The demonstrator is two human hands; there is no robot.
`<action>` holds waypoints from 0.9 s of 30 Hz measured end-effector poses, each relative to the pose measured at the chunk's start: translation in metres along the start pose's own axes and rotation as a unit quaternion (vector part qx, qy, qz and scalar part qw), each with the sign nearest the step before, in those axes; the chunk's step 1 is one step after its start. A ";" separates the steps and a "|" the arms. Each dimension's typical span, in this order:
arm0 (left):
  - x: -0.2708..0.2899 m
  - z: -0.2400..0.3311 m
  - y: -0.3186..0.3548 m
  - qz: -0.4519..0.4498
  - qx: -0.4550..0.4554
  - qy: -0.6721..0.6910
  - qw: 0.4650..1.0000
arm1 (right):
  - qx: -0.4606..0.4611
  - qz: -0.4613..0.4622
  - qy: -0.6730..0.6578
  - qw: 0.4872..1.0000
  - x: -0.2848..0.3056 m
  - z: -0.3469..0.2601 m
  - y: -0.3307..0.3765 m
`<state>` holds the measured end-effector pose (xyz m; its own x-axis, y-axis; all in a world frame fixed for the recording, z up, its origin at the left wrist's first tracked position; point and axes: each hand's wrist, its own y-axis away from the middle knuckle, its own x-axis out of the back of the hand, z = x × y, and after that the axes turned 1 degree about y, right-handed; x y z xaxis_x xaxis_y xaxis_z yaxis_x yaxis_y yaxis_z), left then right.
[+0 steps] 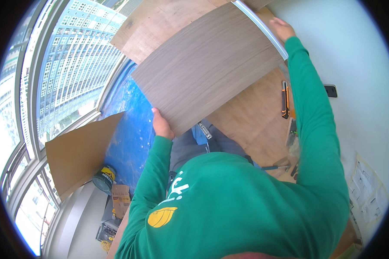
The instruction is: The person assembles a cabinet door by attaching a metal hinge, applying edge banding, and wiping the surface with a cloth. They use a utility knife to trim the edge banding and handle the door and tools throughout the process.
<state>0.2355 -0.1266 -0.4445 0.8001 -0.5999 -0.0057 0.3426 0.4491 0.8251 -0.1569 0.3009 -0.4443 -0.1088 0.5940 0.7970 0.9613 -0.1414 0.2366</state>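
A grey-brown wood-grain panel [207, 60] lies slanted in front of me, above a plywood surface. A pale strip [263, 28] runs along its far right edge. My left hand [162, 124] grips the panel's near left edge, thumb along the side and the other fingers hidden underneath. Just beyond the strip, at the right, my right hand [283, 30] has its fingers stretched out; whether its palm touches the edge I cannot tell. On the plywood [246, 110], an orange and black utility knife [285, 99] lies near my right forearm.
Windows [73, 60] curve along the left. A brown board [82, 155] leans beside a blue covering [132, 116] and a dark can [103, 179]. A white wall [350, 47] stands at the right, with a phone [330, 91] near it. Hand tools [274, 167] lie by my right side.
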 end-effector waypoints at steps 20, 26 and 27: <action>-0.003 0.019 0.013 -0.015 -0.008 -0.060 0.998 | -0.062 -0.167 -0.508 0.843 -0.044 0.080 0.161; -0.020 0.017 0.030 0.001 -0.022 -0.085 0.996 | -0.045 -0.195 -0.445 0.873 -0.031 0.076 0.154; -0.012 0.015 0.025 -0.012 -0.021 -0.077 0.997 | -0.032 -0.220 -0.445 0.868 -0.025 0.077 0.156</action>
<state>0.2267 -0.1178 -0.4158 0.7075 -0.7039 0.0631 0.3843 0.4580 0.8016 0.0150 0.3250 -0.4703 -0.1960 0.9738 -0.1154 0.8570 0.2273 0.4624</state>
